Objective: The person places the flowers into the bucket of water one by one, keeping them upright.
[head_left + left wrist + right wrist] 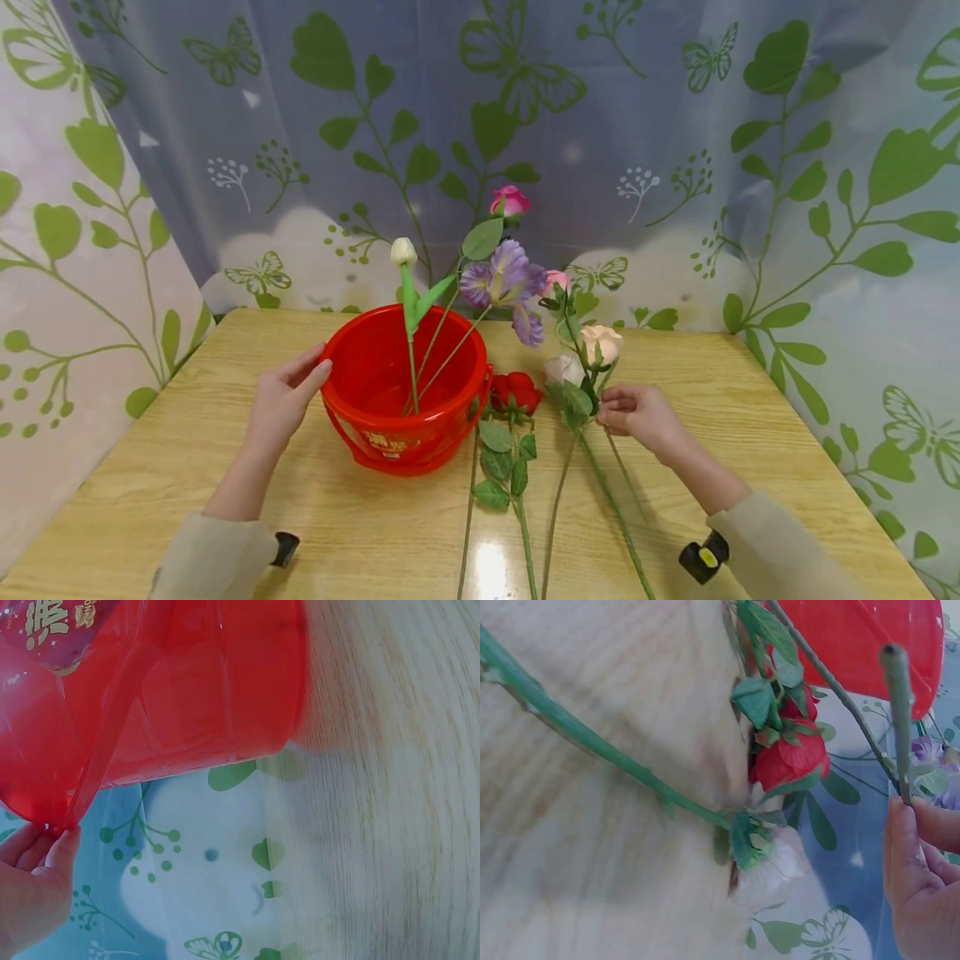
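My left hand (281, 396) pinches the left rim of a red bucket (405, 450); in the left wrist view its fingertips meet the rim beside the handle. A white tulip (403, 252), a purple iris (506, 279) and a magenta rose (512, 202) lean in the bucket. To its right, my right hand (637, 417) pinches a thin stem (900, 712) just below a peach rose (600, 343). A pink rose (556, 283) is close behind; whether its stem is held too, I cannot tell. Left of that hand is a white rose (564, 368).
A red rose (516, 392) with leafy stem lies on the wooden table (360, 533), right of the bucket. Several stems run toward the table's near edge. Behind the table hangs a curtain (420, 100) printed with leaves and butterflies.
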